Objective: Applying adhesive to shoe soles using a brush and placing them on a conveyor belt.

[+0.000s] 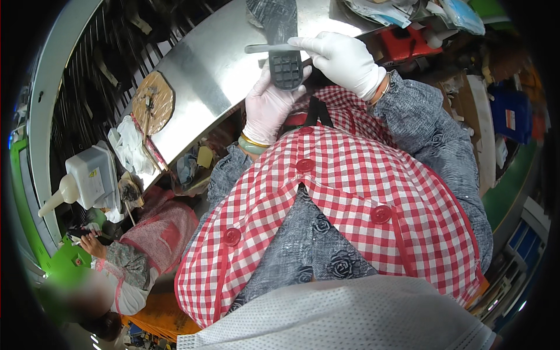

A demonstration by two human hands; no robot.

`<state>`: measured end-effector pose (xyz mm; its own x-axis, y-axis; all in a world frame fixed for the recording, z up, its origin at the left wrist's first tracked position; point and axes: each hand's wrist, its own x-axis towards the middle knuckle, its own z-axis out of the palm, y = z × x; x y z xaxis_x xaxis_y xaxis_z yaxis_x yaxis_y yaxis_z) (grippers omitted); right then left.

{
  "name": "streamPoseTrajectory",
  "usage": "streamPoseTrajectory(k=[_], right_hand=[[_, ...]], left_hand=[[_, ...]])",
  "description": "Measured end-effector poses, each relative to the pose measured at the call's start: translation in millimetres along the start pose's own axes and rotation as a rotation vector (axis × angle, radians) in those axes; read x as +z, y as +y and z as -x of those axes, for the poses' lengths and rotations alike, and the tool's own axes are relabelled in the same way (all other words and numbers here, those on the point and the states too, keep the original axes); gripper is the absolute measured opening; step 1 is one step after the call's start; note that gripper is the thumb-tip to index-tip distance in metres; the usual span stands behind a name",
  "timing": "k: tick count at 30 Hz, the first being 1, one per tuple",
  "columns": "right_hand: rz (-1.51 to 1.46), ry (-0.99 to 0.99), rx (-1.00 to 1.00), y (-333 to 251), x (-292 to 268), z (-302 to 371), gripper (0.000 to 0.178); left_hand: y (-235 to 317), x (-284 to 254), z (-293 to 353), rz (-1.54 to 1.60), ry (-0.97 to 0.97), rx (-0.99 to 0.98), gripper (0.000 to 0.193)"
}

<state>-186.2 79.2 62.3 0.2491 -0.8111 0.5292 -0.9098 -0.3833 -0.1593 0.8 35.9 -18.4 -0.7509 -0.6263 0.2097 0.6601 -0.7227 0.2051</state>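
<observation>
My left hand point(271, 104), in a thin white glove, is closed around the heel end of a black shoe sole point(286, 71). The heel shows a grid of square tread blocks, and the sole's long part stretches away over the metal worktable point(216, 64). My right hand point(347, 63), gloved as well, pinches one end of a slim grey flat stick-like tool point(263, 49). That tool lies crosswise over the sole just beyond the heel blocks; its exact kind I cannot make out.
Left on the table sit a stained, film-wrapped round board point(153, 104) and a crumpled white plastic bag point(129, 143). Beyond is a rack of dark strips point(111, 70). A spouted container point(87, 178) stands near a co-worker point(140, 251). Papers point(382, 11) and a red case point(405, 45) are right.
</observation>
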Motion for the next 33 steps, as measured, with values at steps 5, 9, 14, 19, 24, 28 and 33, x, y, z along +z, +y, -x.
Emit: streamPoseTrajectory(k=[5, 9, 14, 19, 24, 28, 33], right_hand=[[-0.372, 0.255, 0.156, 62, -25, -15, 0.03], [-0.298, 0.322, -0.107, 88, -57, -37, 0.026], [-0.485, 0.488, -0.245, 135, -23, -2, 0.023], [-0.069, 0.192, 0.248, 137, 2, -1, 0.023], [-0.794, 0.138, 0.393, 132, -17, 6, 0.023], [-0.965, -0.041, 0.554, 84, -41, 20, 0.036], [-0.539, 0.042, 0.284, 27, -25, 0, 0.038]], left_hand=[[35, 5, 2, 0.012, 0.084, 0.078, 0.044], [51, 5, 12, -0.052, 0.116, 0.114, 0.041], [55, 13, 36, -0.164, 0.179, 0.181, 0.041], [59, 27, 64, -0.221, 0.226, 0.187, 0.046], [58, 49, 82, -0.393, 0.314, 0.165, 0.053], [55, 54, 55, -0.323, 0.215, 0.059, 0.057], [37, 44, 8, -0.131, 0.116, -0.014, 0.062]])
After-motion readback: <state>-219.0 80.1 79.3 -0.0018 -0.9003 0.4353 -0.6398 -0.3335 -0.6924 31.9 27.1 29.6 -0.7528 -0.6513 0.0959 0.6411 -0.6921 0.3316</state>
